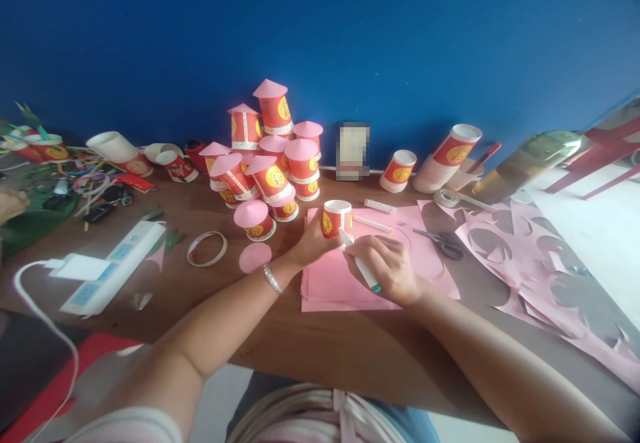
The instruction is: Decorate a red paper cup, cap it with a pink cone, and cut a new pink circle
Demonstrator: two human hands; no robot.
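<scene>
My left hand [317, 244] is wrapped round a red paper cup [338, 220] with yellow emblems and a white rim, its open mouth facing up. In my right hand [385, 266] is a white marker-like tube [367, 273] with a green end; its exact kind is unclear. The tube's pale tip is at the cup's front, where a white strip runs down; I cannot tell whether they touch. Beneath both hands lies a stack of pink paper [327, 293]. Behind my left hand, several red cups with pink cone tops [270, 175] are piled up.
Scissors [445, 243] and pink paper scraps [520, 256] lie to the right. At the left are a power strip [120, 263], a tape ring [207, 249] and a pink disc [255, 257]. Stacked cups [457, 150] and a bottle [525, 166] line the back right. A blue wall stands behind.
</scene>
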